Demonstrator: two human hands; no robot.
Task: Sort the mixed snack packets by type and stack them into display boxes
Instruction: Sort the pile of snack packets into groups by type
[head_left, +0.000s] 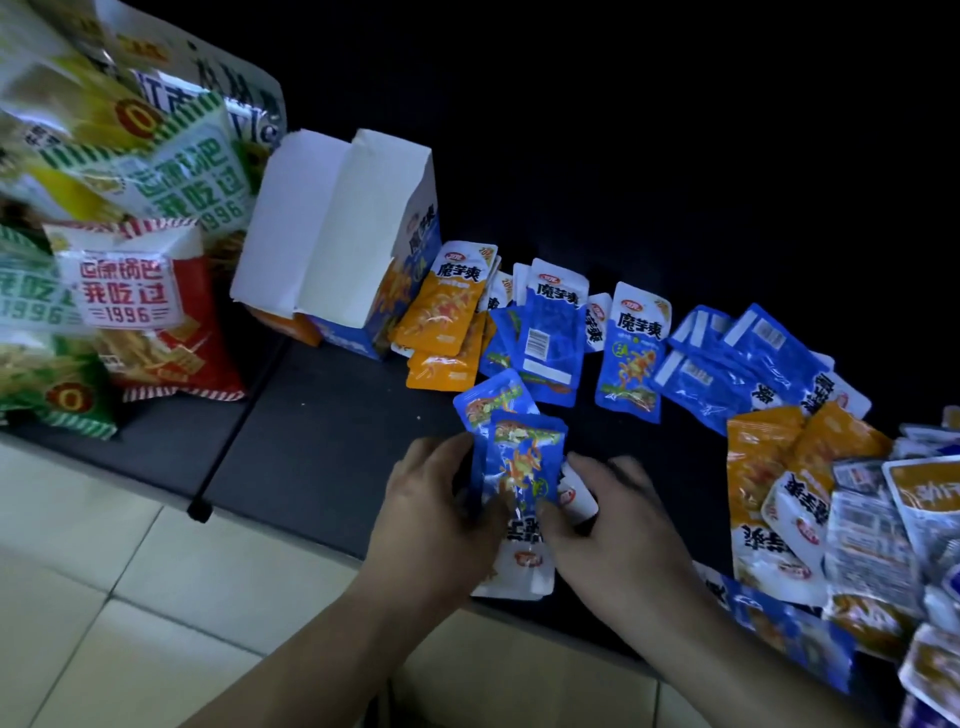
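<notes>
Handheld blue 魔芋爽 packets (525, 462)

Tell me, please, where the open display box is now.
In the head view, the display box stands left of centre on the dark table, with big snack bags at its left and orange packets at its right.

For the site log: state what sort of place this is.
Likely a shop or stockroom, dimly lit: large snack bags stand beside an open display box, and many blue packets and orange packets lie loose on a dark shelf above a tiled floor.
</notes>
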